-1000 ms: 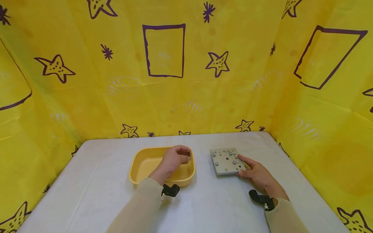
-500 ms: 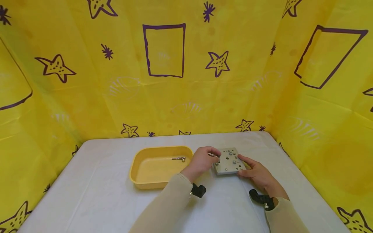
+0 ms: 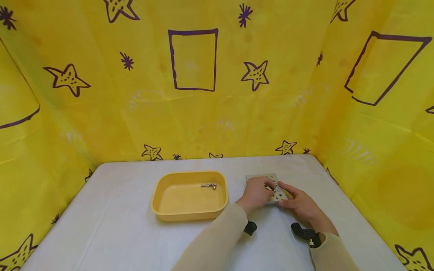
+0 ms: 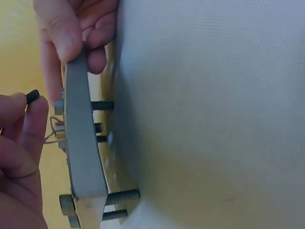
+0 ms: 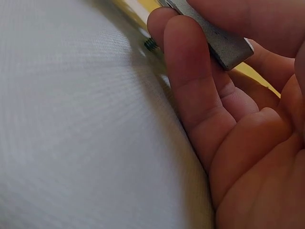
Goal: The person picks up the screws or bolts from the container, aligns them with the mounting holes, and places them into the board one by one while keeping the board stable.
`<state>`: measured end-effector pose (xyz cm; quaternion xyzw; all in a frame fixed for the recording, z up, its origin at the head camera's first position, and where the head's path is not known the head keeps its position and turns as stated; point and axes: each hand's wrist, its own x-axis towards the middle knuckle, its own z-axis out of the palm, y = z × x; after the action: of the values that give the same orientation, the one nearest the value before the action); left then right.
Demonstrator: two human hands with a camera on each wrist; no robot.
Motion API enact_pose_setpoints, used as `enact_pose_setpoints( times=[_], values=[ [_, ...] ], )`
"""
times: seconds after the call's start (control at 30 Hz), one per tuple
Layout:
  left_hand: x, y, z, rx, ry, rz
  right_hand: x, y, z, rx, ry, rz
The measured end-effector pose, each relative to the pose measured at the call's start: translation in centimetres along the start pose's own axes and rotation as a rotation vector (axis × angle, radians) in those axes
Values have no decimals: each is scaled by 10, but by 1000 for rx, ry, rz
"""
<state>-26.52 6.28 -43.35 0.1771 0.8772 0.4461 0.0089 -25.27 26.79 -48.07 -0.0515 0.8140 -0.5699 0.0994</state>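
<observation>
Plate held at its edge by the right hand; loose screw pinched in the left hand above it.
The left hand (image 3: 255, 192) held a short, dark loose screw (image 4: 32, 97) between thumb and finger; in the left wrist view, a gap showed between this screw and the plate (image 4: 85, 133). The right hand (image 3: 303, 205) gripped the plate at its right edge, thumb on the near side. The plate was located on the right part of the white table (image 3: 129, 237); threaded shanks (image 4: 123, 197) projected from its underside. The yellow tray (image 3: 190, 217) stood to the left of the plate, apart from it, with metal parts (image 3: 210, 186) lying inside near its right end.
</observation>
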Motion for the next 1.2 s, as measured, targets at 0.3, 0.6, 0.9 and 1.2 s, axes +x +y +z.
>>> enact_pose_setpoints(
  times=[0.3,0.6,0.9,1.2],
  values=[
    [2,5,12,148,7,130,2,1,-1,-35,3,-61],
    [-1,10,13,194,-17,165,3,4,-2,-27,8,-91],
    [0,6,13,237,-39,203,3,5,-3,-15,-3,-83],
    [1,6,10,217,-55,203,2,2,-2,11,-6,-34]
  ],
)
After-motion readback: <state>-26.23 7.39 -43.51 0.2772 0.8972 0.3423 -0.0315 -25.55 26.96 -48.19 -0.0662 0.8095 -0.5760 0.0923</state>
